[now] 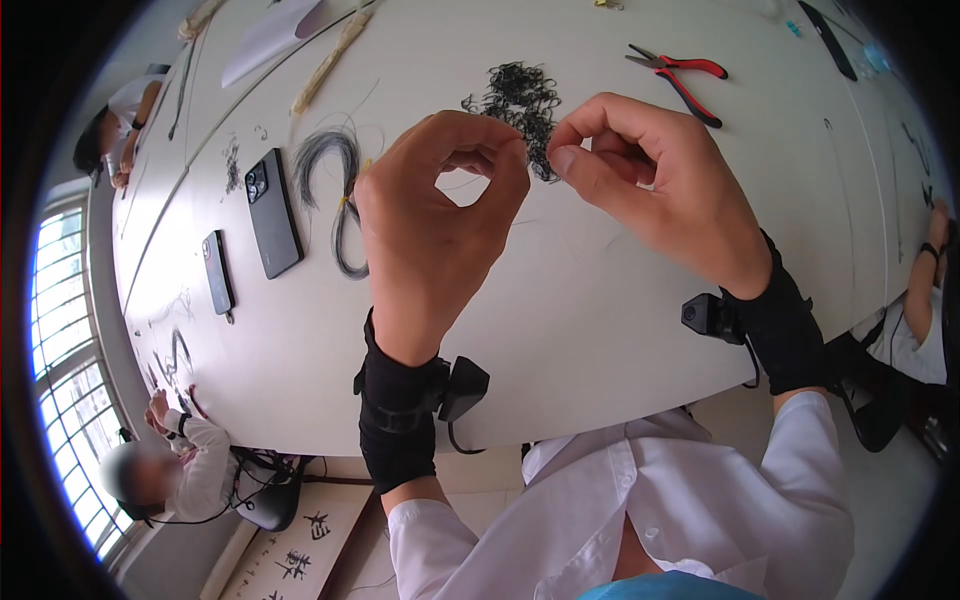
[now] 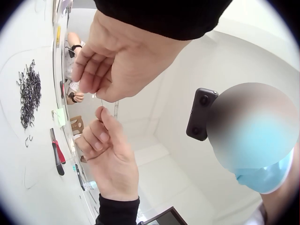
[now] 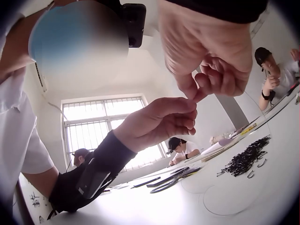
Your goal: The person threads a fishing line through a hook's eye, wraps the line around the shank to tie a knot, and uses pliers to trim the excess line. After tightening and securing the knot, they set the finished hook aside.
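Both hands are raised over the table with their fingertips close together. My left hand [image 1: 435,215] pinches with thumb and forefinger; a tiny pale glint shows at its fingertips in the left wrist view, and I cannot tell what it is. My right hand [image 1: 670,185] also pinches, its other fingers curled. From it a thin clear fishing line [image 3: 266,117] runs down in a loose curve in the right wrist view. Behind the fingertips lies a pile of small black fishhooks [image 1: 515,90], with a few loose hooks [image 3: 257,168] beside it.
Red-handled pliers [image 1: 690,80] lie beyond my right hand. Left of my left hand are a coiled grey line bundle [image 1: 325,160] and two phones [image 1: 272,215] [image 1: 217,272]. A pale fibre bundle [image 1: 330,65] lies farther back. Other people sit around the table.
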A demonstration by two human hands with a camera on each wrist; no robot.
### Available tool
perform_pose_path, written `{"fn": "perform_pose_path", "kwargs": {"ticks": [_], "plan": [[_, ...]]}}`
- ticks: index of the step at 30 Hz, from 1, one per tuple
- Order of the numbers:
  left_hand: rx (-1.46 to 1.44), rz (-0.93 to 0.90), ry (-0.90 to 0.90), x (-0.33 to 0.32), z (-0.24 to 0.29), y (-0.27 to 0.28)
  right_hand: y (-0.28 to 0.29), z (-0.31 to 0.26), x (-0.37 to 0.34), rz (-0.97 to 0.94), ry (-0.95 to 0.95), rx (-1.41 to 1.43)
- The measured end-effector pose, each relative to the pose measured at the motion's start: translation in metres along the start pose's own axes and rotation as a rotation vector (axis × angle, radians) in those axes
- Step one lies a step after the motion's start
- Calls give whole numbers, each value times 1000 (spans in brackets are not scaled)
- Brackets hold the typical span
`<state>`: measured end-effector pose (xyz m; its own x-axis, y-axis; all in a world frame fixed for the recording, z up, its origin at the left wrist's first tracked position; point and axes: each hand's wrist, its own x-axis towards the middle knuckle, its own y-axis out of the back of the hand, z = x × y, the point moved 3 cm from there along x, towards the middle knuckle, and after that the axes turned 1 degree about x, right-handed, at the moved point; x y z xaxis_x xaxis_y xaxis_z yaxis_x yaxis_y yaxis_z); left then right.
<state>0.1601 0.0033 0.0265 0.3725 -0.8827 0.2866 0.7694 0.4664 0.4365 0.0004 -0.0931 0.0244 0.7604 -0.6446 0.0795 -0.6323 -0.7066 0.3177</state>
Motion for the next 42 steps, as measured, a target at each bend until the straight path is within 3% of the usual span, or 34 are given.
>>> {"fn": "perform_pose_path", "kwargs": {"ticks": [10,19,30,42], "plan": [[120,-97,-159,-2,7,-8,11,-1,6,-8,16,-32],[38,-169,-86,-4,12,-8,11,9,10,-83,-46,122],[-189,-21,-21,-4,15,-2,4,16,11,-15,-9,334],[-209,52,-7,-7,17,-2,-11,12,2,150,56,270]]}}
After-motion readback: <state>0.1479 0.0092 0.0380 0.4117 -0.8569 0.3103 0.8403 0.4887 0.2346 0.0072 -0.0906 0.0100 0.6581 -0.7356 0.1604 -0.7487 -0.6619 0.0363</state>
